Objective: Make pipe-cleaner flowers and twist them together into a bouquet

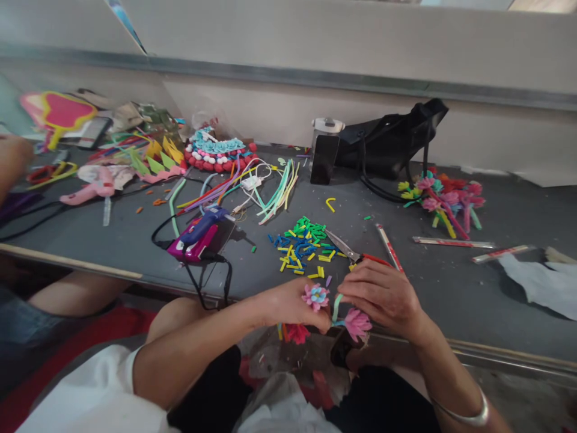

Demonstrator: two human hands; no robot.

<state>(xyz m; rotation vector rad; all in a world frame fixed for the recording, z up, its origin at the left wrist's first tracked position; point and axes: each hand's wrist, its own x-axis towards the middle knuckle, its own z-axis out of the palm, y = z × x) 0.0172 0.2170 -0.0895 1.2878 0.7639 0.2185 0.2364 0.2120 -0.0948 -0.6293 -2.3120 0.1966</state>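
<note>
At the near edge of the grey table (451, 288), my left hand (288, 304) is closed around a small pink and blue foam flower (315, 296). Close to its right, my right hand (383, 296) pinches a pale green stem (336, 307) beside a magenta flower (357, 323). Another red-pink flower (296, 332) hangs below my left hand. Red-handled scissors (356, 251) lie just beyond my right hand, next to a heap of cut green, blue and yellow foam bits (304, 245).
A purple and blue glue gun (202, 236) with a black cord lies left of centre. Long foam strips (279, 189), a round foam flower piece (216, 153), a black bag (392, 141), a phone (323, 158) and finished flowers (444, 198) sit farther back. Another person's arm (11, 159) is at far left.
</note>
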